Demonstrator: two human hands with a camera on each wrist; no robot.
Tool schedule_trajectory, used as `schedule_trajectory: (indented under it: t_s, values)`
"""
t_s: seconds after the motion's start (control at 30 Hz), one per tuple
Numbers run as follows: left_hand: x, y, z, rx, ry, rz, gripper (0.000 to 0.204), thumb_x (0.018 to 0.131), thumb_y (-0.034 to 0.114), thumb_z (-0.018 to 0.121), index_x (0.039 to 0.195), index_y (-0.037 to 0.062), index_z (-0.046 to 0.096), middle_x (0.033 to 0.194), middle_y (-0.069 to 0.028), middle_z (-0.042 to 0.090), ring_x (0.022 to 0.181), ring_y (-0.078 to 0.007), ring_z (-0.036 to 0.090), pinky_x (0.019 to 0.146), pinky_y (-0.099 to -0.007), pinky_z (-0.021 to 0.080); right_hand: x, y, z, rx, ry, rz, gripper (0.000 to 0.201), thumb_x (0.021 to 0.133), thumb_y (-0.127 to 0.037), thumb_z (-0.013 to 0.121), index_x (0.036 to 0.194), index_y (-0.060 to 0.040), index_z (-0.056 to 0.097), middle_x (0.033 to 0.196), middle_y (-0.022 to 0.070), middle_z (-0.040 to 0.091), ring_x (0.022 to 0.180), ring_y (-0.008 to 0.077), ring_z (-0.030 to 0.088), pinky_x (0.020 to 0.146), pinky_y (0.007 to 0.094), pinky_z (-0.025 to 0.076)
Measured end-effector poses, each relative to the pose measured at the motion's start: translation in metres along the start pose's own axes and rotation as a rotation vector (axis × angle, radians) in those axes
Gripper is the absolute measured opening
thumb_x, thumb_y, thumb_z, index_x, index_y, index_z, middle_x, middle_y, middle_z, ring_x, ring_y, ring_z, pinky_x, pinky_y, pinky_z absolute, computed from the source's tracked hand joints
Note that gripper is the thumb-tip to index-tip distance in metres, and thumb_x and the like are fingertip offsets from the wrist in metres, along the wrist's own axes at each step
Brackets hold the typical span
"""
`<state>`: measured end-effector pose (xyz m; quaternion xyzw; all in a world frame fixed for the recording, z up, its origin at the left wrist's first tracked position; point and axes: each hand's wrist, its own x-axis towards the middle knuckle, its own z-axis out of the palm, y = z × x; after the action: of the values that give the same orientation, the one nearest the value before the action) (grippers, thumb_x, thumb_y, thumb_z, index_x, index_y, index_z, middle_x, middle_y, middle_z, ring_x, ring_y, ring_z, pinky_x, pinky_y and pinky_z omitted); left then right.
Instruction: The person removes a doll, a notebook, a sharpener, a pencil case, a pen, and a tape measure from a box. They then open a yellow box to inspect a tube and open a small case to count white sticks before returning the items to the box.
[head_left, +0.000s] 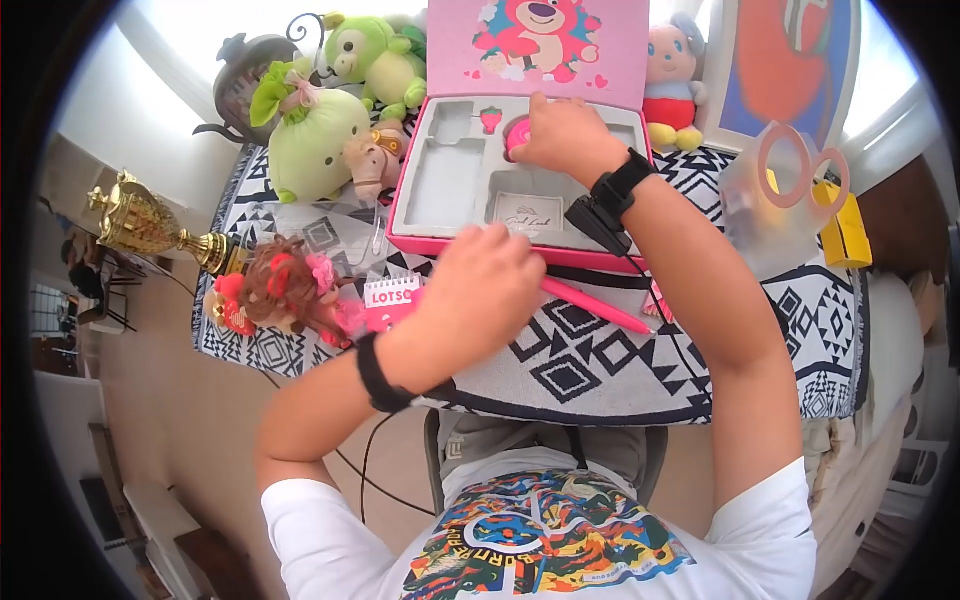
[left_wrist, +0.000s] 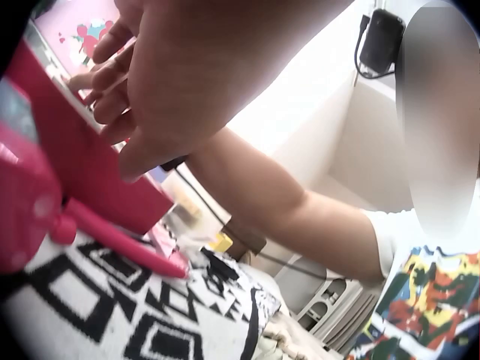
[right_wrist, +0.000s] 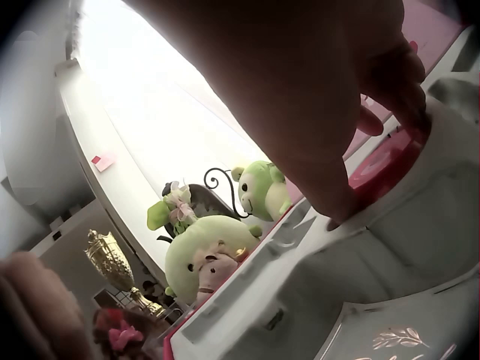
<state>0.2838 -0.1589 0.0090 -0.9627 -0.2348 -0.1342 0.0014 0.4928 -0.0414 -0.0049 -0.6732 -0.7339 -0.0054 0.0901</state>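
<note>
A pink gift box point(head_left: 412, 242) stands with its bear-printed lid point(head_left: 610, 70) raised. Inside is a pale tray point(head_left: 475, 155) with shaped recesses. My right hand point(head_left: 565, 138) reaches into it and grips a round pink disc-like item point(right_wrist: 381, 171) by its edges, thumb on one side and fingers on the other; the disc sits in its round recess. Over the box's front edge hovers my left hand point(head_left: 485, 285), fingers loosely bent and holding nothing. A small strawberry-shaped piece point(head_left: 490, 120) and a printed card point(head_left: 530, 210) lie in other recesses.
In front of the box lies a pink pen-like stick point(head_left: 600, 305). To its left are a LOTSO notepad point(head_left: 390, 293), a brown-haired doll point(head_left: 285, 280) and a gold trophy point(head_left: 150, 220). Green plush toys point(head_left: 320, 150) stand back left; a translucent bag point(head_left: 765, 210) stands right.
</note>
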Motion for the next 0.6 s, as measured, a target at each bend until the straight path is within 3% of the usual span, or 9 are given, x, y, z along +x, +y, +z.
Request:
schedule_trajectory:
  t_s: [0.03,0.07,0.13,0.2,0.27,0.37,0.47,0.6]
  values:
    - [0.011,-0.012,-0.015,0.005,-0.04,-0.044,0.028,0.078,0.029,0.079,0.09,0.0063,0.067,0.091,-0.0097,0.061,0.094,-0.0287,0.059,0.08,-0.0406,0.046,0.002,-0.001,-0.001,-0.029,-0.041,0.015,0.075,0.073,-0.051,0.077,0.116,0.0071,0.06,0.1,0.0243,0.073,0.098,0.0392,0.071,0.089,0.0456,0.055]
    - [0.019,-0.027,-0.019,0.023,0.075,-0.074,0.026,0.08,0.027,0.078,0.092,0.0068,0.067,0.09,-0.0111,0.061,0.093,-0.0312,0.059,0.081,-0.0431,0.048,0.003,-0.004,-0.003,-0.029,-0.048,0.017,0.075,0.073,-0.051,0.077,0.116,0.0071,0.06,0.1,0.0243,0.073,0.098,0.0392,0.071,0.089,0.0456,0.055]
    - [0.044,-0.066,-0.021,0.004,0.039,-0.149,0.027,0.084,0.025,0.076,0.099,0.0045,0.068,0.096,-0.0134,0.064,0.1,-0.0346,0.062,0.086,-0.0461,0.05,0.008,-0.009,-0.011,-0.025,-0.214,0.091,0.076,0.071,-0.052,0.076,0.118,0.0055,0.06,0.098,0.0213,0.074,0.093,0.0362,0.073,0.085,0.0442,0.057]
    - [0.065,-0.103,-0.013,-0.032,0.038,-0.163,0.028,0.085,0.025,0.075,0.102,0.0037,0.069,0.099,-0.0144,0.066,0.104,-0.0362,0.063,0.088,-0.047,0.051,0.012,-0.012,-0.011,-0.008,-0.218,0.127,0.075,0.07,-0.051,0.075,0.118,0.0047,0.06,0.098,0.0207,0.074,0.093,0.0343,0.073,0.084,0.0431,0.057]
    - [0.081,-0.128,0.004,-0.081,-0.01,-0.221,0.034,0.089,0.025,0.071,0.114,0.003,0.067,0.113,-0.0175,0.066,0.111,-0.0385,0.063,0.092,-0.0474,0.051,0.012,-0.014,-0.01,0.008,-0.222,0.168,0.075,0.069,-0.05,0.075,0.119,0.0038,0.06,0.099,0.02,0.074,0.093,0.0324,0.074,0.083,0.042,0.057]
    - [0.086,-0.147,0.028,0.028,-0.068,-0.234,0.04,0.093,0.026,0.067,0.126,0.0044,0.063,0.123,-0.0197,0.064,0.113,-0.0393,0.062,0.094,-0.0471,0.051,0.006,-0.013,-0.005,0.004,-0.175,0.175,0.078,0.07,-0.05,0.075,0.124,0.0026,0.058,0.099,0.0194,0.074,0.094,0.0351,0.073,0.084,0.0409,0.057]
    - [0.082,-0.156,0.038,-0.077,-0.136,-0.269,0.045,0.095,0.028,0.065,0.133,0.0052,0.059,0.126,-0.021,0.062,0.114,-0.0394,0.062,0.095,-0.0474,0.051,0.002,-0.01,0.004,0.01,-0.118,0.186,0.083,0.07,-0.051,0.075,0.13,0.0031,0.055,0.101,0.0218,0.073,0.1,0.0385,0.07,0.088,0.0415,0.056]
    - [0.076,-0.157,0.045,-0.1,-0.115,-0.258,0.045,0.096,0.03,0.063,0.135,0.0059,0.058,0.125,-0.021,0.062,0.115,-0.0393,0.062,0.095,-0.0478,0.051,-0.005,-0.009,0.006,0.063,0.028,0.194,0.086,0.069,-0.051,0.077,0.13,0.0056,0.054,0.106,0.0261,0.071,0.107,0.0416,0.066,0.092,0.0441,0.055]
